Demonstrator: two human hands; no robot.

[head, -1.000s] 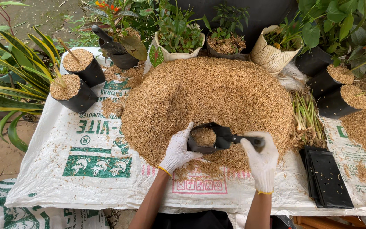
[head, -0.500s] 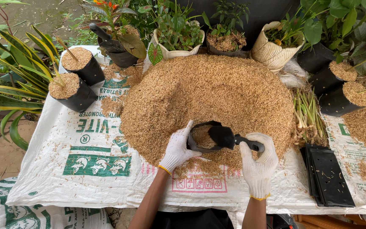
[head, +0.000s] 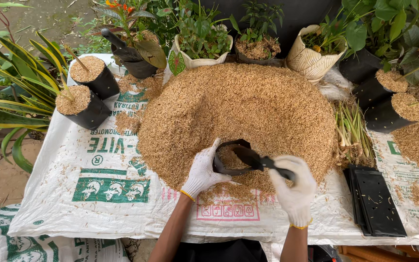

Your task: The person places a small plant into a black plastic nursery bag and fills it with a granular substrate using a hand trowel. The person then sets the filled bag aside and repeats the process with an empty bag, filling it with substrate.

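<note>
The black nursery bag (head: 232, 157) has tipped upright since a second ago — left hand (head: 202, 172) grips its rim, right hand (head: 294, 189) holds the scoop (head: 263, 162) at 3 o'clock, husk heap (head: 238, 111) behind.

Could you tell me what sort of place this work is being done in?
Probably an outdoor garden or plant-nursery potting spot: a big husk pile lies on spread sacks, black grow bags stand filled with husk, and potted plants line the far edge.
</note>
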